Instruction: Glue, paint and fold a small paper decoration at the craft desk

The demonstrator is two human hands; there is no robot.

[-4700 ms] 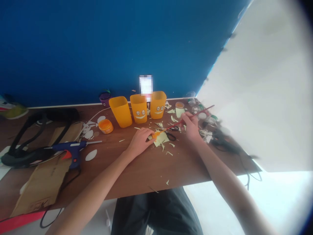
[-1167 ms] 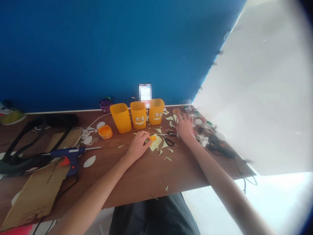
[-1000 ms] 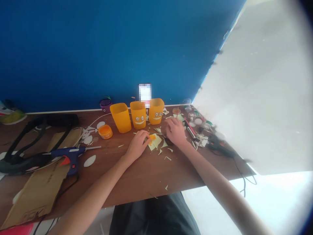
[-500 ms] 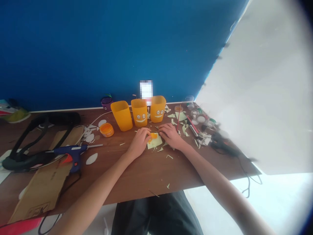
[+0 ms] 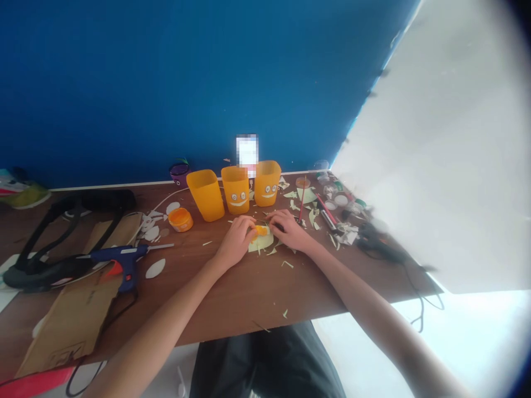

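Orange-painted piece [image 5: 261, 230]: clamped by left hand [image 5: 239, 238]; right hand [image 5: 291, 232] beside it, grip unclear.

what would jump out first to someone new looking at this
Probably the three yellow cups in a row towards the back of the desk, the middle and right ones bearing smiling faces, in front of the blue wall. Next comes the orange-painted piece between the left hand and right hand, near mid-view. Off to the left lies a blue glue gun.

small piece [image 5: 261, 230] is bright orange, paper [image 5: 259, 245] pale green, cups [image 5: 231, 185] yellow-orange, two with smiley faces, wall [image 5: 166, 83] super blue
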